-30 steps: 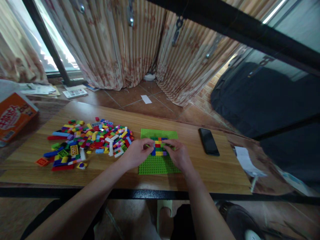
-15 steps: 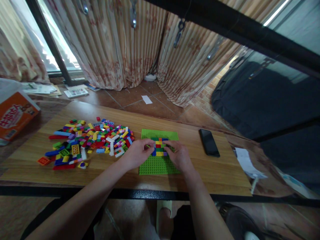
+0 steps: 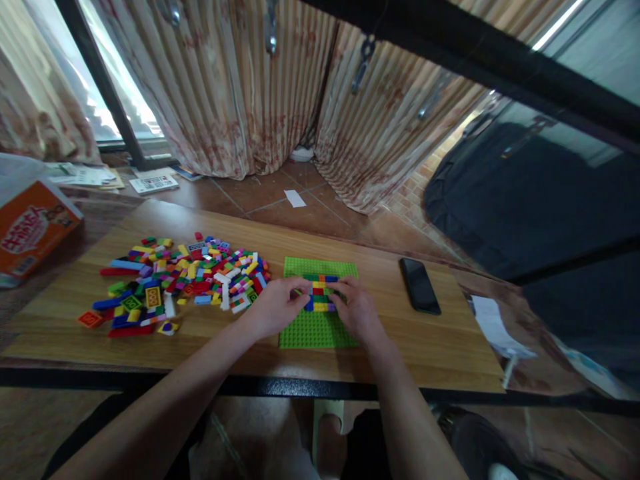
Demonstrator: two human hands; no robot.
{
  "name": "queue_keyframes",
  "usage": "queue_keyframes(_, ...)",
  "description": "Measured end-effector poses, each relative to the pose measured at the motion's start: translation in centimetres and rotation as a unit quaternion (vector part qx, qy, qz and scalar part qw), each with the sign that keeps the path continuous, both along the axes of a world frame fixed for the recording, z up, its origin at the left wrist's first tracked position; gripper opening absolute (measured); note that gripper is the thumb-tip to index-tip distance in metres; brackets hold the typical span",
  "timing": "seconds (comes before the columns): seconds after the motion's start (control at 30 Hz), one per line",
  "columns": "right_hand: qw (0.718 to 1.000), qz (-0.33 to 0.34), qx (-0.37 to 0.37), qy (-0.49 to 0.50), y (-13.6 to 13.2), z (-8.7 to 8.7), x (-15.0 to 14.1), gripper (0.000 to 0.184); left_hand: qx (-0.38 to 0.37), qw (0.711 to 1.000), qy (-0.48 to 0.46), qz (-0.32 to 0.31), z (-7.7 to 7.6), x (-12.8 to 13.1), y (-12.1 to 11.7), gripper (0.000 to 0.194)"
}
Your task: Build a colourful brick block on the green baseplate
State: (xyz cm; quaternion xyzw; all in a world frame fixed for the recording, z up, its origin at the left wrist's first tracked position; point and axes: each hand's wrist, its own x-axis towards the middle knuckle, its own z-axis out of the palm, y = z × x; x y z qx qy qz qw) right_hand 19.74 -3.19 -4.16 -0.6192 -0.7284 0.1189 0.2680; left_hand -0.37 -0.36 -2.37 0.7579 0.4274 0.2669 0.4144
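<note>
A green baseplate [image 3: 320, 330] lies flat on the wooden table [image 3: 430, 347]. On it stands a small block of coloured bricks [image 3: 319, 293] in red, yellow, blue and green. My left hand [image 3: 275, 305] rests at the block's left side, fingers curled against it. My right hand [image 3: 356, 308] presses on the block's right side, fingers bent over its edge. Whether either hand pinches a loose brick is hidden. A pile of loose coloured bricks [image 3: 175, 280] is spread left of the plate.
A black phone [image 3: 419, 285] lies right of the plate. An orange box [image 3: 30, 223] sits at the table's far left. A white paper slip [image 3: 493, 320] lies beyond the right edge. Curtains hang behind, over a tiled floor.
Both hands stay on the brick block; the fingers shift only slightly. The view has drifted a little.
</note>
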Motion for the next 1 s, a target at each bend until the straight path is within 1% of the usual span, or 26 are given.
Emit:
queue_keyframes(0.23, 1.0, 0.005, -0.018, -0.015, 0.19, 0.06, -0.01, 0.022, -0.004, 1.0, 0.012, 0.005, -0.17, -0.03, -0.03, 0.025)
queue_keyframes(0.43, 1.0, 0.007, -0.017, 0.017, 0.18, -0.05, 0.28, 0.02, -0.002, 1.0, 0.011, -0.007, -0.09, -0.03, 0.06, 0.026)
queue_keyframes(0.67, 0.999, 0.001, -0.025, 0.045, 0.09, -0.18, 0.35, 0.024, 0.006, 1.0, 0.011, -0.01, -0.18, -0.06, -0.06, 0.026)
queue_keyframes(0.8, 0.996, -0.04, -0.027, 0.071, 0.1, -0.37, 0.15, 0.022, 0.003, 1.0, 0.012, -0.016, -0.39, -0.04, -0.04, 0.026)
queue_keyframes(0.9, 0.991, -0.074, -0.028, 0.106, 0.23, -0.38, 0.17, 0.021, 0.002, 1.0, 0.019, -0.009, -0.44, -0.01, 0.02, 0.027)
queue_keyframes(1.0, 0.982, -0.125, -0.034, 0.139, 0.45, -0.34, 0.37, 0.022, 0.007, 1.0, 0.027, -0.008, -0.31, -0.02, -0.03, 0.026)
